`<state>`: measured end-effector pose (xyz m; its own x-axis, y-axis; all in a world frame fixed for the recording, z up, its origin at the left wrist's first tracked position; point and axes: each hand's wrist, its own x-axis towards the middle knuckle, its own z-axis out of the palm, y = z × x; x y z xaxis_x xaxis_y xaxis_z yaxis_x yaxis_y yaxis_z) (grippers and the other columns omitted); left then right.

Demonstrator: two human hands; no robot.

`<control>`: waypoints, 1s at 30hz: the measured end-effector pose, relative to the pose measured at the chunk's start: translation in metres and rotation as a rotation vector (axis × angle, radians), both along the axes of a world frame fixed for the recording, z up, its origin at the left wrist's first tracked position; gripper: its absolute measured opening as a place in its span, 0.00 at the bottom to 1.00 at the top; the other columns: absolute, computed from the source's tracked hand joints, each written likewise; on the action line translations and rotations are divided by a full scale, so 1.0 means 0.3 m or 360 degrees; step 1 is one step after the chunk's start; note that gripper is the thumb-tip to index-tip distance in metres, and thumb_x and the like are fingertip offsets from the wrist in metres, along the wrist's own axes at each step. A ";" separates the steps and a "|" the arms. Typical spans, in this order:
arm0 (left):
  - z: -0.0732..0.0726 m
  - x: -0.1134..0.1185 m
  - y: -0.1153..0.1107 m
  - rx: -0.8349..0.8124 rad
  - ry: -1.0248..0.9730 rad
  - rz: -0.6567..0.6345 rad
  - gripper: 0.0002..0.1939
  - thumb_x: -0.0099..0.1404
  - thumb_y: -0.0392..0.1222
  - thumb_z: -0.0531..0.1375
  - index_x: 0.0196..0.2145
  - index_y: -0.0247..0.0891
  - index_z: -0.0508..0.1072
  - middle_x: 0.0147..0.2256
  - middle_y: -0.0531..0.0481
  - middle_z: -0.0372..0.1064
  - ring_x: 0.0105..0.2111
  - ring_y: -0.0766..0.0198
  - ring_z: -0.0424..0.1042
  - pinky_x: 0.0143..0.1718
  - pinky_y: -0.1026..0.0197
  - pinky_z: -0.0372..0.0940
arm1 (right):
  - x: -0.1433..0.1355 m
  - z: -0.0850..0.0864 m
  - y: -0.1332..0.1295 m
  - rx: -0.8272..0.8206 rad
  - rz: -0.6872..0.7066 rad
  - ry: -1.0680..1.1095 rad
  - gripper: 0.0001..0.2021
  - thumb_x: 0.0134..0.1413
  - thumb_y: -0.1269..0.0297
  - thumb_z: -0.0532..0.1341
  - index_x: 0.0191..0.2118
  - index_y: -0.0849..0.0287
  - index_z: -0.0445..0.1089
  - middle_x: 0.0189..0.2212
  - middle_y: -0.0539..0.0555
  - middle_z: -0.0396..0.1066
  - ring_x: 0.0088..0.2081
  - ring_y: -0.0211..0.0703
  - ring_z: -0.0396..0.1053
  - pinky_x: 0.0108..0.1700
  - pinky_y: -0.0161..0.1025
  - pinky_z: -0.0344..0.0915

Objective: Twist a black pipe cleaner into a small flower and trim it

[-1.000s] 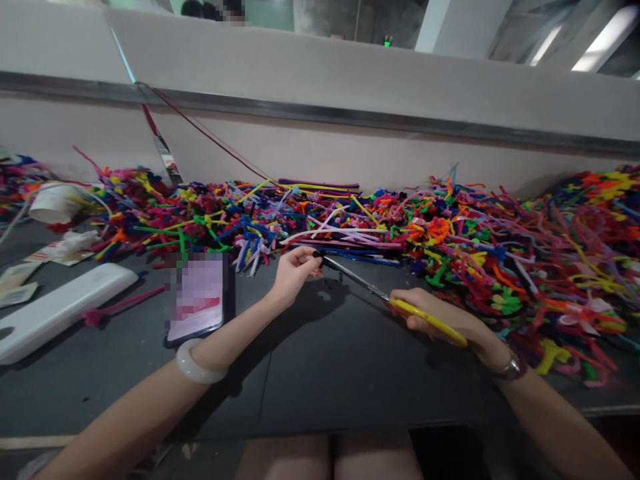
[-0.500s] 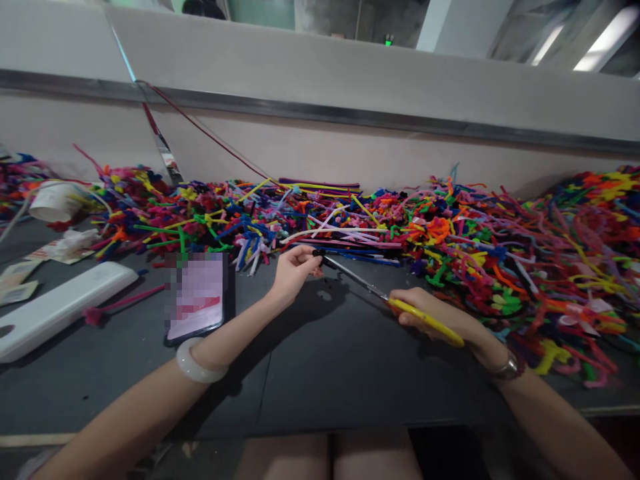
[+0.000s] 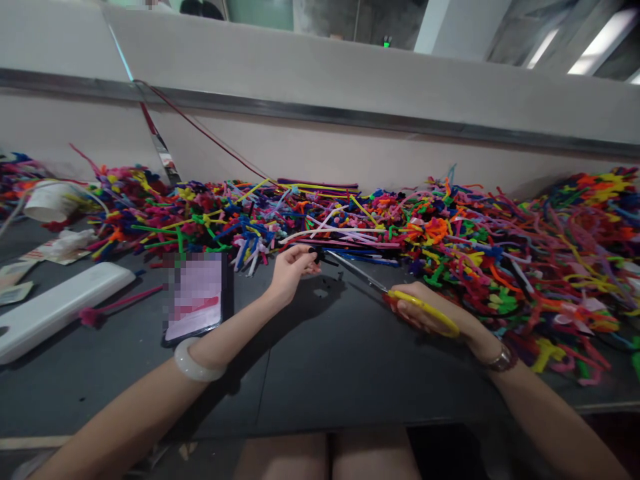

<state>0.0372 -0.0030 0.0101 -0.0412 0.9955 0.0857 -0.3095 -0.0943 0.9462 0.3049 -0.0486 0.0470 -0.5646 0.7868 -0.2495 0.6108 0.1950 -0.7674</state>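
My left hand [image 3: 291,271] pinches a small black pipe-cleaner piece [image 3: 318,254] at its fingertips, held just above the dark table [image 3: 320,373]. In my right hand [image 3: 425,313] are yellow-handled scissors [image 3: 400,300], whose metal blades point left toward the black piece, their tip a short way from it. A few tiny black bits [image 3: 320,292] lie on the table under the left hand. A long heap of colourful pipe cleaners [image 3: 450,247] fills the back of the table behind both hands.
A phone [image 3: 197,297] lies left of my left arm. Further left are a white oblong case [image 3: 55,310], a pink pipe cleaner [image 3: 120,305], papers and a white cup [image 3: 47,200]. A grey wall with a red cable [image 3: 200,130] stands behind.
The scissor blades have drawn slightly away to the right from the black piece. My left hand has lifted the piece a little. Both arms otherwise stay in place.
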 end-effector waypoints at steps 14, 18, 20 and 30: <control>0.003 -0.002 0.000 -0.0022 0.0014 0.0007 0.08 0.48 0.39 0.62 0.27 0.35 0.67 0.17 0.56 0.66 0.18 0.70 0.67 0.23 0.68 0.62 | -0.026 -0.064 0.034 0.0349 -0.0265 -0.0259 0.37 0.30 0.53 0.68 0.48 0.60 0.53 0.28 0.51 0.65 0.27 0.39 0.62 0.29 0.34 0.59; 0.003 -0.001 0.002 -0.0033 0.0011 0.0005 0.08 0.48 0.39 0.62 0.26 0.35 0.67 0.17 0.56 0.66 0.18 0.70 0.67 0.23 0.68 0.63 | -0.039 -0.055 0.025 0.0361 -0.0224 -0.0104 0.53 0.33 0.55 0.67 0.60 0.59 0.32 0.27 0.48 0.63 0.25 0.38 0.59 0.29 0.34 0.57; 0.003 -0.002 0.002 -0.0027 0.0000 0.0009 0.08 0.48 0.39 0.62 0.26 0.35 0.67 0.17 0.56 0.66 0.18 0.70 0.67 0.23 0.68 0.63 | -0.043 -0.054 0.019 0.0393 -0.0212 -0.0113 0.55 0.33 0.55 0.67 0.61 0.58 0.29 0.25 0.46 0.61 0.23 0.37 0.58 0.29 0.34 0.56; 0.001 -0.005 0.007 -0.0037 0.0034 0.0053 0.08 0.47 0.40 0.62 0.27 0.36 0.68 0.18 0.55 0.67 0.18 0.70 0.68 0.23 0.68 0.63 | -0.051 -0.072 0.015 0.0434 -0.0187 -0.0167 0.56 0.35 0.56 0.67 0.62 0.56 0.24 0.25 0.46 0.61 0.23 0.37 0.58 0.28 0.35 0.56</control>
